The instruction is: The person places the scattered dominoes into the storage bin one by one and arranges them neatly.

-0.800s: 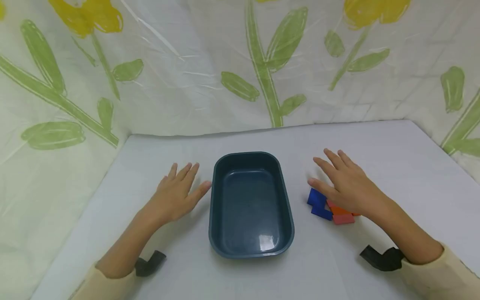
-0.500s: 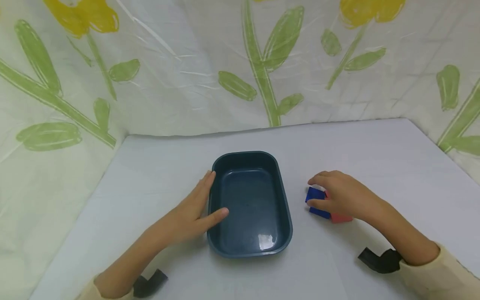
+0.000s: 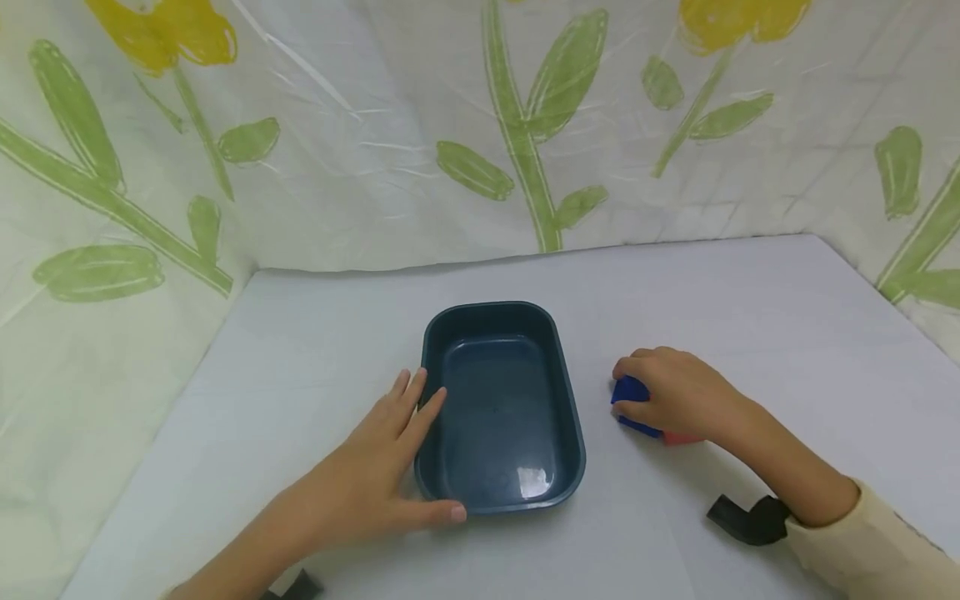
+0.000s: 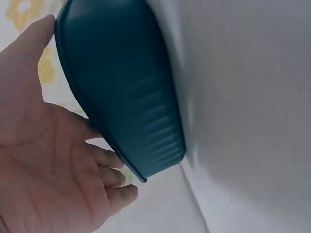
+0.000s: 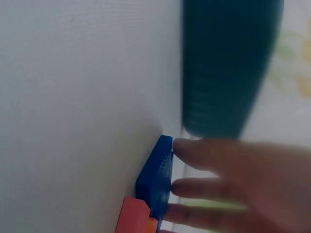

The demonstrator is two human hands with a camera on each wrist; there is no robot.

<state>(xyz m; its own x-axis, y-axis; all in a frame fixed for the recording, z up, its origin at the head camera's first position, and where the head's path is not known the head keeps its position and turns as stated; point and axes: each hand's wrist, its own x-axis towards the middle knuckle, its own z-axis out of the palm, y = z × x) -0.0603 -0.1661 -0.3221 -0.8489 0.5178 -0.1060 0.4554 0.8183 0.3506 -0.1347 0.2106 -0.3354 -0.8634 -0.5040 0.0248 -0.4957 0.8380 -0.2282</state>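
Observation:
A dark teal plastic tray (image 3: pixel 495 417) stands on the white table. My left hand (image 3: pixel 367 467) is spread at its left side, with fingertips (image 4: pixel 115 160) at the rim and the thumb near the front corner. My right hand (image 3: pixel 678 392) lies bent over a small group of flat blocks right of the tray. Its thumb and fingertips (image 5: pixel 182 187) touch or nearly touch the upper face of a blue block (image 5: pixel 156 179), with no pinch visible. A red block (image 5: pixel 133 213) and a bit of orange lie beside it. My right palm hides most of the group from above.
White cloth covers the table (image 3: pixel 315 325). A pale sheet (image 3: pixel 337 167) painted with green stems and yellow flowers hangs behind and at both sides. Black wrist mounts (image 3: pixel 750 521) sit at both cuffs.
My right hand has come down onto the blocks and its fingers have bent. My left hand has moved right to the tray's rim, then somewhat nearer to me.

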